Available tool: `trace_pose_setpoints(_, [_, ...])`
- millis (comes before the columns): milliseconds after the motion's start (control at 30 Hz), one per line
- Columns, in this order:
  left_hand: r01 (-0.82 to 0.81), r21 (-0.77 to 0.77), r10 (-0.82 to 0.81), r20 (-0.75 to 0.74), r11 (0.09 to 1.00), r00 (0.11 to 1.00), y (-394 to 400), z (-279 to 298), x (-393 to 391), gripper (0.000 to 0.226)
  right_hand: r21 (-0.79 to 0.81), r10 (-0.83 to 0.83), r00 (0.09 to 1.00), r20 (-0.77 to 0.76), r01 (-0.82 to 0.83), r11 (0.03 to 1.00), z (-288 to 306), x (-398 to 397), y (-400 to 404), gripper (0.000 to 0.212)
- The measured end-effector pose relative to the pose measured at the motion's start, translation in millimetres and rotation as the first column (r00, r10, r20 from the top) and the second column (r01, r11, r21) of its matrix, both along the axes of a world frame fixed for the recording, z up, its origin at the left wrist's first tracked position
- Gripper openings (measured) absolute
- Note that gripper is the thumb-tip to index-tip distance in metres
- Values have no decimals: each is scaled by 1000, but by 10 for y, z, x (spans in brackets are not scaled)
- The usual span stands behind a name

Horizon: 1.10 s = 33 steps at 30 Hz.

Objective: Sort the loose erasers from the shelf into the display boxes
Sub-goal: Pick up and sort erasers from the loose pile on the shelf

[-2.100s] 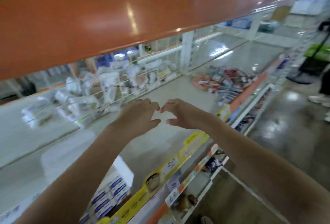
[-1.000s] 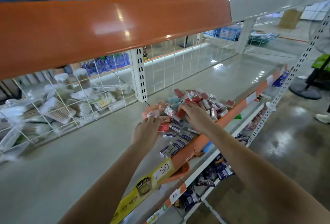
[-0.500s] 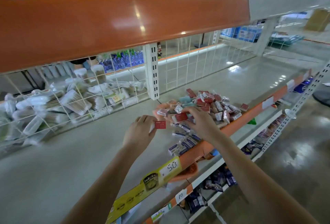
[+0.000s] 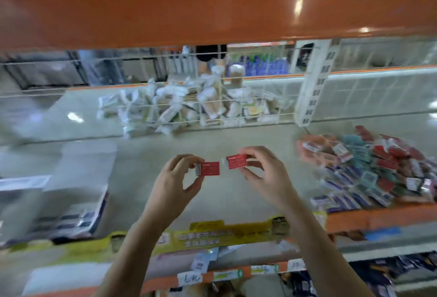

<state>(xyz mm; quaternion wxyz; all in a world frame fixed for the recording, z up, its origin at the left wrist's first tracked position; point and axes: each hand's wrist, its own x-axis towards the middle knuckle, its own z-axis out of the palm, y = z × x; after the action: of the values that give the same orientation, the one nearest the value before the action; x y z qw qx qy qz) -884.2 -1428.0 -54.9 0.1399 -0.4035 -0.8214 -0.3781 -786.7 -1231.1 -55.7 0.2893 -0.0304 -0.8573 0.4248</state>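
While both hands hang over the grey shelf [image 4: 142,154], the left hand [image 4: 176,182] pinches a red eraser [image 4: 209,168] and the right hand [image 4: 264,173] pinches a second red eraser [image 4: 236,161], the two just apart. Each is a small red-sleeved block with a pale end. A blurred pile [image 4: 369,166] of red, teal and blue erasers lies at three o'clock; a white box [image 4: 73,192] stands at nine o'clock.
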Motion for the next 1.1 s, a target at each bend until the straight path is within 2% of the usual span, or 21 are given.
trace_pose_setpoints(300, [-213,9,212,58,977,975,-1422,196,-224,31,-95,291,953,-88,-299,950,169,-654,-1256,35])
trace_pose_setpoints(467, [-245,46,243,48,969,969,-2083,362,-426,27,-70,385,918,-94,-391,918,268,-1000,-1903,32])
trace_pose_setpoints(600, [-260,45,256,73,965,964,-2531,410,-603,29,-172,449,891,-67,-453,875,333,-1204,-2340,31])
trace_pose_setpoints(833, [-268,26,259,173,963,950,-3034,419,-929,17,-324,408,913,-7,-388,863,357,-1476,-2878,17])
trace_pose_setpoints(967, [-233,-24,233,230,972,945,-3169,419,-1091,15,-383,344,939,15,-313,869,341,-1543,-3046,26])
trace_pose_setpoints(1100, [-199,-29,199,301,980,933,-3191,436,-1167,14,-455,334,940,71,-267,850,345,-1564,-3096,12])
